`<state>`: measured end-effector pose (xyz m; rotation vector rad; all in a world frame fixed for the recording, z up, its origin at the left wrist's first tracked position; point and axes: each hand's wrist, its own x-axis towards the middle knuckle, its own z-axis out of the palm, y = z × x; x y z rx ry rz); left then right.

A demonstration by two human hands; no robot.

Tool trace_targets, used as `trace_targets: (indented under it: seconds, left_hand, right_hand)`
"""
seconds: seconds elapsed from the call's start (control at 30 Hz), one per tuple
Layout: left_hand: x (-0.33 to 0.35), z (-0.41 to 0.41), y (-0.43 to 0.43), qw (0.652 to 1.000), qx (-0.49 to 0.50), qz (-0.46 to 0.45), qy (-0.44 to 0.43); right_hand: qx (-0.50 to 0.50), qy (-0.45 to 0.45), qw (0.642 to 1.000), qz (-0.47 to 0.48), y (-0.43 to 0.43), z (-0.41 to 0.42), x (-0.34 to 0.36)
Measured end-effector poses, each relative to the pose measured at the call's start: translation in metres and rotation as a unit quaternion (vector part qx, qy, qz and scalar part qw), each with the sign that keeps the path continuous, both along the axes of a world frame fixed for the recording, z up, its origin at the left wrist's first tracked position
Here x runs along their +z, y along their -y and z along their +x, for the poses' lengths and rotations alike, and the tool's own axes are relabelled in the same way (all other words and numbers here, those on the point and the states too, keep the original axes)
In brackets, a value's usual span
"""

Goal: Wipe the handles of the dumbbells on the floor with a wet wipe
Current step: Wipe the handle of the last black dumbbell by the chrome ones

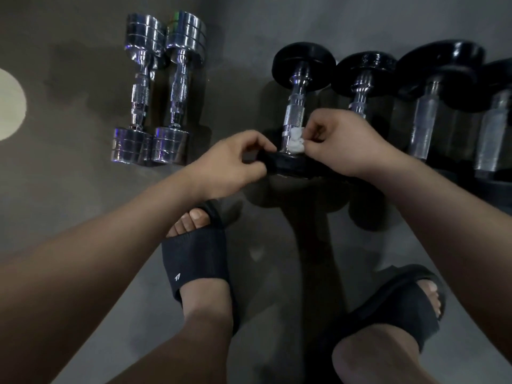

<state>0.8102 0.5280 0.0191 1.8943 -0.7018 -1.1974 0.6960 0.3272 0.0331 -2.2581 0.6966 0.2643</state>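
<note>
Leftmost, two all-chrome dumbbells lie side by side, touching, on the grey floor. Left hand: fingers and thumb curled round the rim of the near plate of a black-plated dumbbell. Its knurled steel handle carries a crumpled white wet wipe at the near end, just above that plate. Right hand: fingertips together, pinching the wipe against the handle. Further right, three more black dumbbells lie parallel. Black slide sandals on both feet, below the hands.
</note>
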Motion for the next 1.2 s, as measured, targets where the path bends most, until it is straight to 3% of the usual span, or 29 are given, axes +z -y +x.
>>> trace_targets:
  seconds: [0.07, 0.3, 0.43, 0.6, 0.97, 1.07, 1.13, 1.2]
  left_hand:
    - [-0.006, -0.004, -0.004, 0.996, -0.068, -0.016, 0.061]
    - [-0.019, -0.016, 0.001, 0.949, -0.144, -0.085, 0.266]
    - [-0.013, -0.021, 0.003, 0.938, -0.146, -0.074, 0.304]
    - [-0.002, -0.027, 0.011, 0.902, -0.164, -0.030, 0.398]
    - [0.000, -0.039, 0.018, 0.846, -0.187, 0.015, 0.499]
    - [-0.007, -0.038, 0.014, 0.878, -0.155, -0.013, 0.453]
    - [-0.012, -0.031, 0.007, 0.929, -0.120, -0.048, 0.347]
    - [-0.016, -0.024, 0.002, 0.956, -0.101, -0.070, 0.265]
  right_hand:
    - [-0.028, 0.006, 1.000, 0.006, 0.000, -0.001, -0.001]
    - [-0.026, 0.029, 0.997, 0.068, -0.007, -0.002, -0.002]
    - [-0.043, 0.030, 0.997, 0.055, -0.005, 0.000, -0.003]
    - [-0.212, 0.065, 0.971, 0.088, 0.001, 0.003, -0.003]
    - [-0.181, 0.080, 0.978, 0.070, 0.003, 0.005, -0.009]
    - [-0.188, 0.087, 0.977, 0.058, 0.003, 0.007, -0.011]
    - [-0.194, 0.085, 0.976, 0.055, 0.004, 0.008, -0.012]
    - [-0.199, 0.086, 0.974, 0.060, 0.006, 0.007, -0.010]
